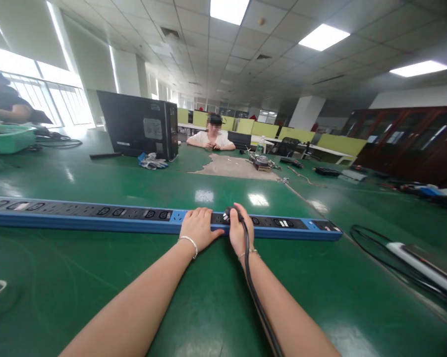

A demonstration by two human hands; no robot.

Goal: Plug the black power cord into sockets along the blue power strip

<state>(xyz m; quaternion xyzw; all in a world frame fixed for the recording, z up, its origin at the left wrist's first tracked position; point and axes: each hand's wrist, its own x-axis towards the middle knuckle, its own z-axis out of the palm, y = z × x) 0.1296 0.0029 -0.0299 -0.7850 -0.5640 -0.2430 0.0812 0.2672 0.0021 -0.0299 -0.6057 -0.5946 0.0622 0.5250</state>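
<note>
A long blue power strip [97,223] with black socket panels lies across the green table. My left hand [199,228] rests over the strip's middle, fingers on its top and thumb along the front edge, gripping it. In my right hand [241,230] is a black plug [231,214], held just above the sockets right of my left hand, its metal prongs showing. The plug's black cable [251,277] runs back along my right forearm.
Beyond the strip stand a black computer case [138,124] and gloves [152,161]. A person [212,136] sits across the green table [134,277]; another sits far left behind a green basket [10,140]. At right lie a white power strip [424,267] and black cables.
</note>
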